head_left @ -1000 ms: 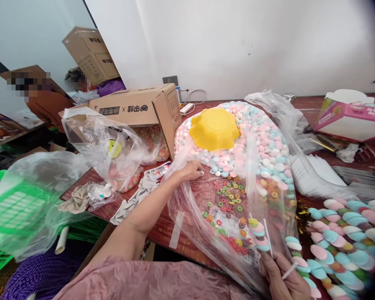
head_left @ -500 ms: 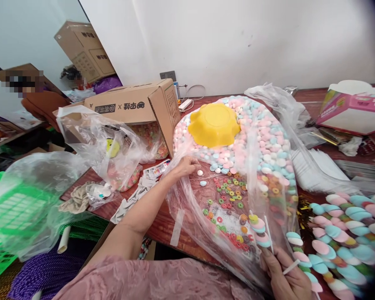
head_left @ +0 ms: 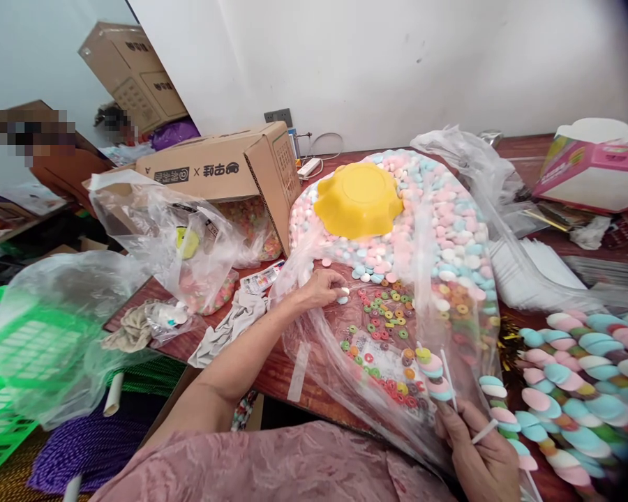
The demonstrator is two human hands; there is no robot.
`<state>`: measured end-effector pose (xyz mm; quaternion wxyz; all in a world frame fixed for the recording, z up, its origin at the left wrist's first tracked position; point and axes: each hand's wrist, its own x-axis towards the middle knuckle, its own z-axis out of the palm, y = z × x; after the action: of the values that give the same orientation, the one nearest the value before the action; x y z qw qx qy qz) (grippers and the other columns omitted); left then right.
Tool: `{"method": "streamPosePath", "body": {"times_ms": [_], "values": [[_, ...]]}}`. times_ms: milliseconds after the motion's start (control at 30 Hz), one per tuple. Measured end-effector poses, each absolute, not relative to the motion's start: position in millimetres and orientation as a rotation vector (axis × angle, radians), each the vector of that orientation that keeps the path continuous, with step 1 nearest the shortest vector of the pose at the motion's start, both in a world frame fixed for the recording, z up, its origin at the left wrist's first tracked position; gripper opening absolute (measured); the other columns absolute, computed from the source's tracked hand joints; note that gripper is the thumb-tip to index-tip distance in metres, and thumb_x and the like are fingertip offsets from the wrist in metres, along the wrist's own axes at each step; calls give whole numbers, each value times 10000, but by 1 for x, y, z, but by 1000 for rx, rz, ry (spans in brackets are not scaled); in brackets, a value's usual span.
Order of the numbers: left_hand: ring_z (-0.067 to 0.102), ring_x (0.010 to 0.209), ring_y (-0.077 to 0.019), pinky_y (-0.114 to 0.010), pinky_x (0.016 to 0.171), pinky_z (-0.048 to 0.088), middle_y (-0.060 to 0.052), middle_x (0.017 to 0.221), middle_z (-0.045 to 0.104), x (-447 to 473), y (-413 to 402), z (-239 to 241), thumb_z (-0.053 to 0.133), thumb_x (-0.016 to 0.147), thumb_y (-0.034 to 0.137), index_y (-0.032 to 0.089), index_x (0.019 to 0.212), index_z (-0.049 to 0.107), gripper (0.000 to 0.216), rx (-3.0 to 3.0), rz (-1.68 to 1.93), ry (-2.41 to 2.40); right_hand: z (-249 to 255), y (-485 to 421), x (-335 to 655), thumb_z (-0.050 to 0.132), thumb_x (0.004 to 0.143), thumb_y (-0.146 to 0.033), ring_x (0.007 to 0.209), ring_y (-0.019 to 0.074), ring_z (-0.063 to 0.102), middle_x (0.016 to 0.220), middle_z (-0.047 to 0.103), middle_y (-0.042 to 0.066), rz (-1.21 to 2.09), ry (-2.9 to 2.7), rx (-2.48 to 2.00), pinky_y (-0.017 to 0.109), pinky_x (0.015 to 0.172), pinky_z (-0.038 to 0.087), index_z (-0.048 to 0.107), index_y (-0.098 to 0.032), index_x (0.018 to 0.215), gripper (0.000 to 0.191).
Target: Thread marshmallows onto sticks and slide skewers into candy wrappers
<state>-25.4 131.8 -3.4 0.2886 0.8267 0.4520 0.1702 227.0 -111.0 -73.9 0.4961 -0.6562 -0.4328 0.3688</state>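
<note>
Head view. A large clear bag (head_left: 314, 348) lies open across the table (head_left: 518, 143). Its far part holds a heap of pastel candies (head_left: 450, 230) in pink, blue and white, with a yellow bowl (head_left: 359, 199) upside down on the heap; whether the bowl sits under or over the film cannot be told. The near part of the bag carries scattered ring candies (head_left: 384, 328) in red, green, orange and yellow.

A cardboard box (head_left: 225, 174) lies on its side left of the heap, with a bag of ring sweets at its open end. Beside it a crumpled clear bag (head_left: 178, 237) has more ring sweets in its bottom. A green basket (head_left: 0, 390) under plastic film stands at far left, and a pink box (head_left: 596, 164) at far right.

The left hand (head_left: 322, 287) rests at the near edge of the heap, its fingertips pinched on a white candy (head_left: 344, 291). The right hand (head_left: 476, 453), at the bottom edge and well apart from the left, is closed around a skewer (head_left: 432, 376) already loaded with several candies and held upright over the ring candies. A bare white stick (head_left: 484, 432) is also in its fingers. Finished skewers (head_left: 570, 376) lie piled just to the right of that hand.
</note>
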Motion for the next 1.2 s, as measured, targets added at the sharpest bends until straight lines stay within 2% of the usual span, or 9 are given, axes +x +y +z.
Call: {"method": "streamPosePath", "body": {"times_ms": [233,367,467,700,833,967,1100,1200], "values": [[591,847,-194,-313,839,442,-77,835,683,-24,107,-15,536,808,118,144,764,709,181,2313,531,1157,-73,-111,227,632,811,-531,487,117,435,545,492,-28,880,-1108,-1592,223,447,347,634,-177,777,355],[596,816,-177,-297,785,461,-69,844,683,-28,108,-26,531,834,133,136,845,709,178,2269,641,1273,-75,-111,228,629,817,-515,482,114,424,537,471,-31,848,-1124,-1574,221,441,343,608,-186,728,342],[599,789,-165,-281,753,466,-58,831,683,-29,109,-31,546,834,133,135,843,709,163,2259,671,1300,-77,-111,228,624,830,-491,490,113,425,548,475,-31,862,-1133,-1567,218,447,344,612,-184,765,313],[586,849,-184,-308,827,454,-83,866,642,-21,101,-29,509,855,107,138,837,695,189,2390,599,1208,-80,-112,229,622,838,-476,491,108,425,556,478,-33,883,-1133,-1554,213,454,346,598,-178,774,305],[566,907,-211,-335,872,447,-95,913,618,-19,97,-28,543,843,144,135,852,662,119,2605,427,1173,-78,-113,228,627,830,-479,478,108,431,544,479,-37,867,-1122,-1544,209,444,347,619,-174,791,308],[575,946,-233,-352,892,450,-120,961,631,-13,101,-28,538,809,106,127,890,660,148,2619,282,1232,-76,-111,227,616,840,-481,476,109,432,547,488,-31,853,-1141,-1530,211,443,353,625,-173,782,314],[586,970,-258,-378,903,452,-130,977,655,-5,108,-24,573,716,50,128,845,677,184,2506,293,1212,-74,-109,226,626,830,-512,477,110,427,536,483,-28,845,-1138,-1517,214,442,353,644,-168,769,351],[608,926,-248,-374,870,470,-115,903,672,-5,104,-15,554,754,76,123,800,691,152,2448,390,1210,-71,-110,226,621,835,-524,479,111,427,539,486,-23,833,-1134,-1499,216,439,354,657,-163,771,367]]}}
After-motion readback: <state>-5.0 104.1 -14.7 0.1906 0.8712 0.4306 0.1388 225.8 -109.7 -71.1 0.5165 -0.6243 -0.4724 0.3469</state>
